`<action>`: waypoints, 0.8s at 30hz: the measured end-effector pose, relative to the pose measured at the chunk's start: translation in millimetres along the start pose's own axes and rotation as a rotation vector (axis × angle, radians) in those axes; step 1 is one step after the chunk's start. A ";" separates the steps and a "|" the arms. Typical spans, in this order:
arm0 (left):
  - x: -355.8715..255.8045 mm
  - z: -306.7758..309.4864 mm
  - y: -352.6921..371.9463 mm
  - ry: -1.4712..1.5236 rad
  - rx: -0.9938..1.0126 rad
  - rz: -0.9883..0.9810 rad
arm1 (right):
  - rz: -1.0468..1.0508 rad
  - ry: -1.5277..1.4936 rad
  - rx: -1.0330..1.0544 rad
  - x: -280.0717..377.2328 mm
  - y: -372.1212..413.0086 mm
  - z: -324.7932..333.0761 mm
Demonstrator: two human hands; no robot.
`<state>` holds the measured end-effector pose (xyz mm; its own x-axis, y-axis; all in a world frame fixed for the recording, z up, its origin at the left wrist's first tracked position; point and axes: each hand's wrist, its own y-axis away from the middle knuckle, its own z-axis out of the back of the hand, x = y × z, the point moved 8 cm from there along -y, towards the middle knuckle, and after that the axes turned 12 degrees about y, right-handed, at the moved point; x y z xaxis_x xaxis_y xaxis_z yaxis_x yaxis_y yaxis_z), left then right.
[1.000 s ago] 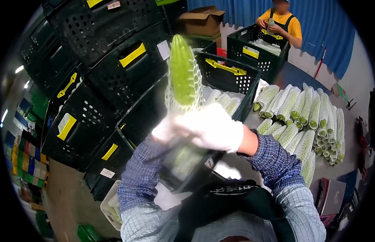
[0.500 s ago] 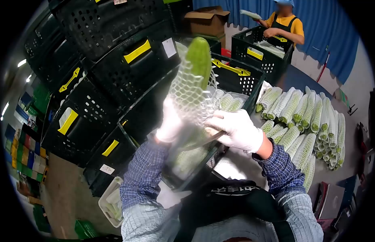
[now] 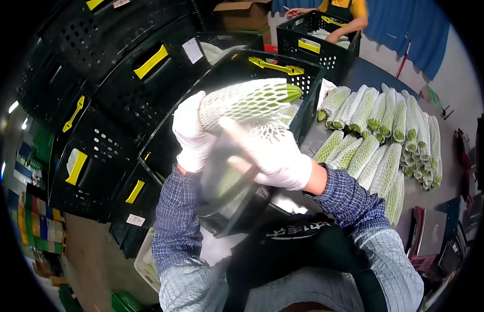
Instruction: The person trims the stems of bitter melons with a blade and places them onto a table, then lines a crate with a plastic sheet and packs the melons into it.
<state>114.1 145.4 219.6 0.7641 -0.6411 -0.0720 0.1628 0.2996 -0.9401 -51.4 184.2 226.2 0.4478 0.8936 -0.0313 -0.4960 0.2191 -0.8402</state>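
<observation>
White-gloved left hand point(image 3: 192, 132) has its fingers closed around one end of the gourd point(image 3: 247, 101), which lies sideways above the black crate point(image 3: 276, 66). The right hand point(image 3: 276, 156) grips the loose net point(image 3: 263, 130) under it, fingers curled.

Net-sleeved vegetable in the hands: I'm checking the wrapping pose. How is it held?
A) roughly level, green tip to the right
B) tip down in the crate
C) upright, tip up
A: the net-sleeved vegetable lies roughly level in the left hand, green tip right, right hand just beneath.
</observation>
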 end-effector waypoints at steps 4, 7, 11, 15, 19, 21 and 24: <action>2.4 -14.3 3.0 0.208 0.111 0.234 | 0.036 0.059 -0.294 -0.1 -2.5 23.5; 4.0 -27.0 7.7 0.451 0.128 0.472 | -0.217 0.003 -0.319 -25.6 5.3 37.2; -0.1 -43.3 17.3 0.757 0.200 0.659 | -0.362 0.055 -0.400 -54.0 13.1 41.7; -8.6 -51.9 18.8 0.691 0.330 0.727 | -0.517 0.026 -0.358 -72.6 21.5 37.1; -10.7 -54.7 20.0 0.714 0.349 0.796 | -0.652 -0.066 -0.262 -85.1 24.7 28.2; -11.9 -54.9 20.1 0.681 0.360 0.823 | -0.674 -0.153 -0.308 -86.2 25.4 25.1; -23.3 -50.6 10.9 0.631 0.350 0.890 | -0.659 0.004 -0.169 -86.2 19.6 28.6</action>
<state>66.5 127.8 194.2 0.2623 -0.3133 -0.9127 -0.0384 0.9417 -0.3343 -121.0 122.7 227.9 0.6194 0.5932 0.5142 0.0038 0.6527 -0.7576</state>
